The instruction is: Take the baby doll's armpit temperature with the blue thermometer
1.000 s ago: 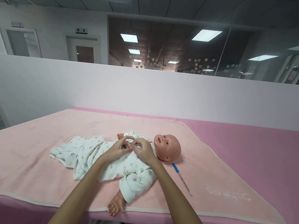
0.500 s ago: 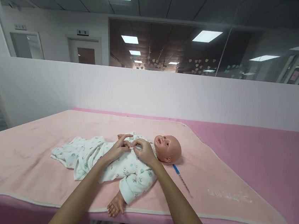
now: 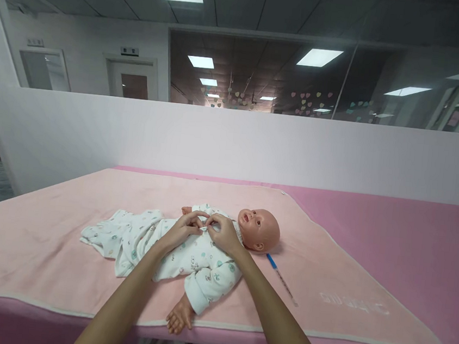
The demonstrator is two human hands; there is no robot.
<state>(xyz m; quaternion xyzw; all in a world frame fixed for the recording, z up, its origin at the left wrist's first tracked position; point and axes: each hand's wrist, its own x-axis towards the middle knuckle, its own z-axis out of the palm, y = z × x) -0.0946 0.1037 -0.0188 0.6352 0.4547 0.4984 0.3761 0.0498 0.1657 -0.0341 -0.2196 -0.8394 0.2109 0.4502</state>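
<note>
A baby doll (image 3: pixel 259 231) lies on its back with its head to the right. It wears a white romper (image 3: pixel 174 262) with small printed figures; the legs end in loose, flat cloth at the left. On the doll's chest, my left hand (image 3: pixel 186 227) pinches the front of the romper with bent fingers. Close beside it, my right hand (image 3: pixel 222 232) is closed on the same part of the cloth, thumb against fingers. The fingertips nearly meet, and whatever fastening may be between them is too small to make out.
Beneath the doll spreads a peach blanket (image 3: pixel 44 218) with white edging, over a pink padded surface (image 3: pixel 421 252). A thin thermometer-like stick with a blue end (image 3: pixel 271 261) lies right of the doll's head. Behind stands a low white wall (image 3: pixel 256 147).
My left hand's raised index finger has come down toward the right hand, and the fingers are closer together on the romper. The doll stays in place; the view shifts slightly.
</note>
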